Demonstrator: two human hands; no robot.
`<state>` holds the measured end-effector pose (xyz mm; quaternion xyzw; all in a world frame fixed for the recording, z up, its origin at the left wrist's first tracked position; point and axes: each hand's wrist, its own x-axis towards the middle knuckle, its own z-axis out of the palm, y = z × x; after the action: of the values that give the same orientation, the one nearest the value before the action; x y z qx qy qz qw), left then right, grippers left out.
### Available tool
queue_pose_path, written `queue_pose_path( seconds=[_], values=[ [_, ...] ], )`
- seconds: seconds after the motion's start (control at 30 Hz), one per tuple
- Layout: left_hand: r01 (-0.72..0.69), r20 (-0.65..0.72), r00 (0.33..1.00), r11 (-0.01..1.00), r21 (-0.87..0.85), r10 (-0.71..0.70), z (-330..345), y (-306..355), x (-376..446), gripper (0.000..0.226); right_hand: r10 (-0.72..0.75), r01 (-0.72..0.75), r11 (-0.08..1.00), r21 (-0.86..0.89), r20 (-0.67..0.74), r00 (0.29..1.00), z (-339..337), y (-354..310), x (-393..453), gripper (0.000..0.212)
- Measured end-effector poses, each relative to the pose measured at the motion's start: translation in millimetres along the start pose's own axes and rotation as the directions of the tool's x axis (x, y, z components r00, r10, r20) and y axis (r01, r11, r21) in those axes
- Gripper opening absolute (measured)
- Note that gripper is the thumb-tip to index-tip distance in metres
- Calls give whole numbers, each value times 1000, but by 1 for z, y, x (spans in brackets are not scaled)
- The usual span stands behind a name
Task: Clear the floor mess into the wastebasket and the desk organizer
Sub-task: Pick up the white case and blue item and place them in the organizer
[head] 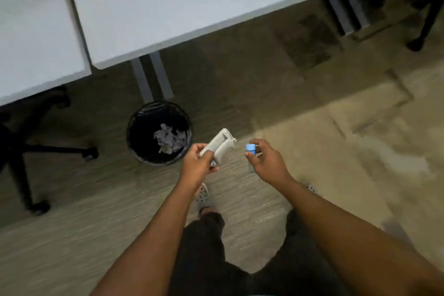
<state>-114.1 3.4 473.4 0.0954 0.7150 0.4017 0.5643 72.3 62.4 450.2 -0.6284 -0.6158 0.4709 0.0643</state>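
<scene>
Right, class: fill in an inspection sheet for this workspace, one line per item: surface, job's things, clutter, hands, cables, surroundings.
Surface: patterned carpet floor, worn pale patch at right.
Job's things: black wastebasket beside the desk leg, crumpled paper inside; grey stapler-like tool; small blue item; desk organizer not in view.
Clutter: nothing seen loose on the floor.
Hands: left hand grips the grey tool; right hand pinches the blue item.
Cables: nothing seen.
Surroundings: pale desk above; black office chair at left.
</scene>
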Motion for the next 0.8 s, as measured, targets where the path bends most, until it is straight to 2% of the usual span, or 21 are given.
queue_pose_path(
  seconds=[0.1, 0.3, 0.5, 0.53, 0.63, 0.67, 0.8],
  values=[
    [-77, -26, 997, 997, 23, 78, -41, 41, -22, 3, -90, 90, 996, 10, -20, 996, -4, -62, -22, 35],
    [-17, 90, 996, 998, -56, 22, -107, 106, -58, 9, -144, 150, 986, 66, -85, 986, -7, -171, -49, 31],
    [-64, 108, 993, 996, 65, 56, -134, 181, -65, 22, -259, 259, 966, 0, -20, 966, -10, -252, -47, 16],
    [-71, 114, 992, 993, 89, 61, -137, 194, -63, 22, -279, 279, 960, -20, -14, 960, -12, -265, -43, 19],
    [-81, 147, 987, 986, 145, 59, -141, 229, -58, 21, -347, 350, 933, -84, 51, 937, -16, -295, -31, 56],
    [-83, 153, 986, 985, 150, 60, -142, 239, -55, 20, -364, 372, 922, -104, 87, 927, -17, -304, -26, 63],
    [-84, 147, 987, 992, 91, 70, -148, 283, -31, 18, -409, 436, 878, -196, 164, 898, -21, -340, 13, 49]
  ],
)
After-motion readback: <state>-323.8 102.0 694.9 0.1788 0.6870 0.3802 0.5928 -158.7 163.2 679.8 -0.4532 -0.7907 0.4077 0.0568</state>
